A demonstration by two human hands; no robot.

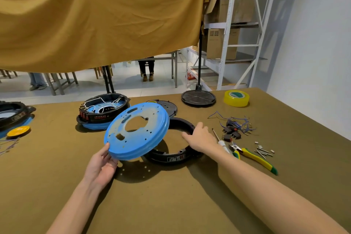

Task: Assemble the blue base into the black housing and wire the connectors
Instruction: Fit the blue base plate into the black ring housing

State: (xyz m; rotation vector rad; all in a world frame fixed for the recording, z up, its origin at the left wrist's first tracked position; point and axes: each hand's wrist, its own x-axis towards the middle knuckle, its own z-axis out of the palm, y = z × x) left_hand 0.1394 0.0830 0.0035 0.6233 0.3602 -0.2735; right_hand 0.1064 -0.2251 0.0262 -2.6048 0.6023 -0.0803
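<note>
My left hand [101, 165] grips the near edge of the round blue base [136, 131] and holds it tilted above the table, partly over the black ring housing [171, 156]. The housing lies flat on the olive cloth, its left part hidden behind the base. My right hand [199, 137] holds the housing's right rim, thumb inside the ring. A tangle of blue wires with black connectors [234, 127] lies to the right.
An assembled black and blue unit [102, 112] with white wires stands behind the base. Black lids [198, 98] and yellow tape [236, 98] sit at the back. A screwdriver [221, 140], yellow-green pliers [252, 156] and small screws [264, 151] lie right of my hand.
</note>
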